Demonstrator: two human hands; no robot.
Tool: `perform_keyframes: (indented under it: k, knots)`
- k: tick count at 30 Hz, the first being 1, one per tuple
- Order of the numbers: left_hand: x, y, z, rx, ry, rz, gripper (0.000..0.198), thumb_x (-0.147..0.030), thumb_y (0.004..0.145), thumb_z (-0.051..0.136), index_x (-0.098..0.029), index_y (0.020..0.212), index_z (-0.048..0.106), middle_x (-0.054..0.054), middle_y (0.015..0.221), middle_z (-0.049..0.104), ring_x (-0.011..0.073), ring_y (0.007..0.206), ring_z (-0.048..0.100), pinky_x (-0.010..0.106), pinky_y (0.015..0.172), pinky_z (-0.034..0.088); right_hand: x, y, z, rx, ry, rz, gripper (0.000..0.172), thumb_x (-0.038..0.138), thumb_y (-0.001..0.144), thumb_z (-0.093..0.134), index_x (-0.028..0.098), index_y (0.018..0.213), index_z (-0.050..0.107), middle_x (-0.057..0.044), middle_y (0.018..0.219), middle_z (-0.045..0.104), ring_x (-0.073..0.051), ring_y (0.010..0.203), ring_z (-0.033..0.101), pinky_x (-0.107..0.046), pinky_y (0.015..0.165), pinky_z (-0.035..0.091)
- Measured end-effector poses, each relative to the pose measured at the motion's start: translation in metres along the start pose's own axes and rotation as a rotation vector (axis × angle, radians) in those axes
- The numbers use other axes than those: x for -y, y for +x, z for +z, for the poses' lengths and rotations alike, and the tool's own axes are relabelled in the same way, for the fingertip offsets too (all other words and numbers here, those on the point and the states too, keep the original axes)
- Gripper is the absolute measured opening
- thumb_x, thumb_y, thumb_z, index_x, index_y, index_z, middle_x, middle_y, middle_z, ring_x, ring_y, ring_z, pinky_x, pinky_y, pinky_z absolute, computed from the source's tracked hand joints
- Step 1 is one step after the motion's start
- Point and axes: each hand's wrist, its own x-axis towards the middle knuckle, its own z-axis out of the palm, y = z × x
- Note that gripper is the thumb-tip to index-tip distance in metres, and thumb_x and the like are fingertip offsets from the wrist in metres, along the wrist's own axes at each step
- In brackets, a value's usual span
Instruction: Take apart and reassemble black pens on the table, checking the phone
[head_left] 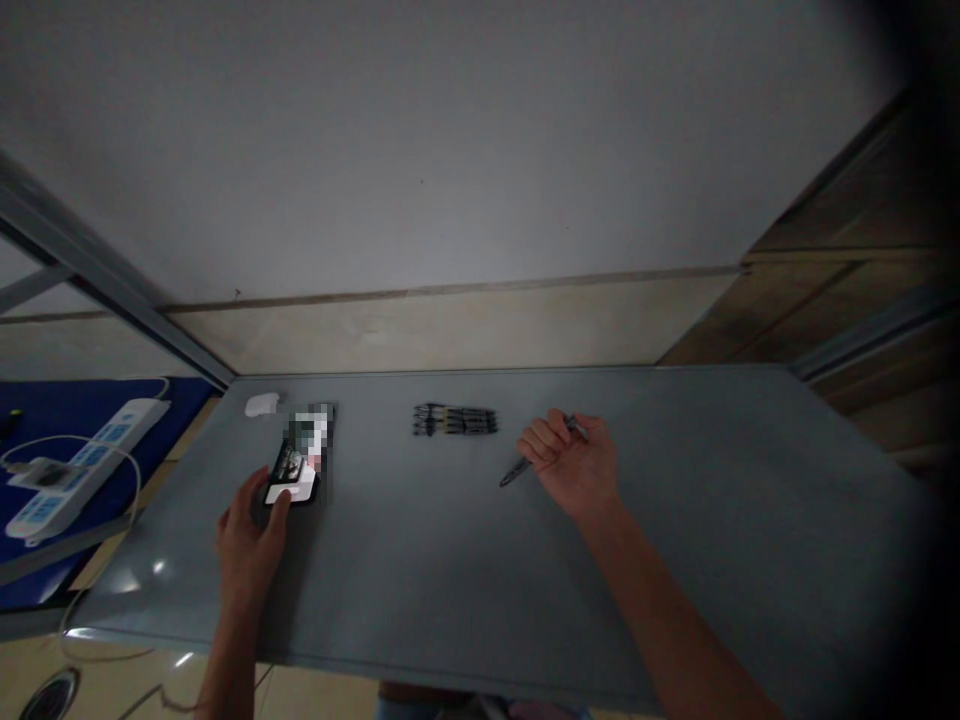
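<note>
My left hand point(251, 540) is at a smartphone point(292, 488) on the left of the table. Its thumb rests on the lower part of the lit screen and the fingers hold the left edge. Part of the screen is blurred out. Farther right, my right hand point(574, 460) is turned palm up with its fingers curled around a dark pen point(516, 471). One end of the pen points down and left toward the tabletop; its middle is hidden by the fingers. Between the two hands lies a row of several dark pens point(456, 420), side by side.
A white rounded case point(262, 404) lies behind the phone. The grey table point(420, 560) meets a wall point(450, 325) at the back. Metal frame posts point(187, 345) rise at the sides. Left of the table, a white power strip point(90, 465) with cables lies on a blue surface.
</note>
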Motion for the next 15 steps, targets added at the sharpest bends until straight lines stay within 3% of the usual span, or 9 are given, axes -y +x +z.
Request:
perform_keyframes:
  k: [3, 7, 12, 15]
  knots:
    - [-0.011, -0.002, 0.002, 0.024, 0.11, 0.055, 0.047, -0.05, 0.088, 0.051, -0.029, 0.131, 0.054, 0.008, 0.127, 0.06, 0.0304, 0.122, 0.049, 0.054, 0.107, 0.03, 0.0, 0.0, 0.0, -0.002, 0.027, 0.001, 0.047, 0.033, 0.08, 0.058, 0.021, 0.064, 0.015, 0.005, 0.056, 0.018, -0.011, 0.05, 0.021, -0.026, 0.048, 0.031]
    - [-0.023, -0.006, 0.004, 0.034, 0.222, 0.006, 0.047, -0.055, 0.088, 0.05, -0.036, 0.131, 0.055, 0.008, 0.14, 0.05, 0.0391, 0.131, 0.037, 0.066, 0.1, 0.029, 0.0, 0.0, 0.001, 0.001, 0.048, 0.006, 0.047, 0.034, 0.079, 0.058, 0.021, 0.064, 0.015, 0.005, 0.056, 0.018, -0.012, 0.05, 0.021, -0.027, 0.049, 0.031]
    - [-0.023, -0.008, 0.005, -0.059, 0.136, 0.068, 0.056, -0.053, 0.09, 0.047, -0.03, 0.141, 0.044, 0.01, 0.138, 0.051, 0.0318, 0.128, 0.042, 0.056, 0.106, 0.03, 0.0, -0.001, 0.003, -0.003, 0.06, -0.005, 0.044, 0.034, 0.081, 0.056, 0.021, 0.064, 0.017, 0.005, 0.057, 0.02, -0.012, 0.051, 0.023, -0.028, 0.05, 0.031]
    - [-0.023, -0.009, 0.006, -0.059, 0.145, 0.08, 0.06, -0.055, 0.087, 0.05, -0.03, 0.141, 0.043, 0.01, 0.137, 0.051, 0.0318, 0.127, 0.043, 0.054, 0.107, 0.029, -0.002, -0.001, 0.005, -0.001, 0.053, 0.003, 0.043, 0.035, 0.082, 0.055, 0.021, 0.064, 0.018, 0.005, 0.057, 0.02, -0.012, 0.051, 0.023, -0.028, 0.05, 0.032]
